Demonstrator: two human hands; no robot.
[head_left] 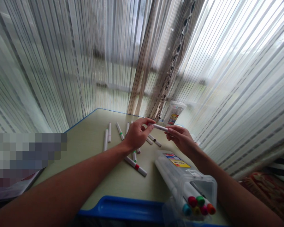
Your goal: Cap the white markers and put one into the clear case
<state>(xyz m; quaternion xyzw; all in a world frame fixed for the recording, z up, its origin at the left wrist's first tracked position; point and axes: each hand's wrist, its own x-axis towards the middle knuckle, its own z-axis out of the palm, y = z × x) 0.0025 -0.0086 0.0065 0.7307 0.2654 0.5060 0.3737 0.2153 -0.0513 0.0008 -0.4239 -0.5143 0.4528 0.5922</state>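
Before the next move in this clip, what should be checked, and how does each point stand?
1. left hand pinches one end of the marker: ok.
2. right hand holds the other end: ok.
3. Marker's cap seated: cannot tell.
4. loose markers lie flat on the table: ok.
5. case back from the table's near edge: not ok, it lies at the edge.

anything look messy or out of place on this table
Yes: white marker pens lie scattered at mixed angles on the pale green table, outside the clear plastic marker case, which lies on its side. The left hand and right hand hold another white marker.
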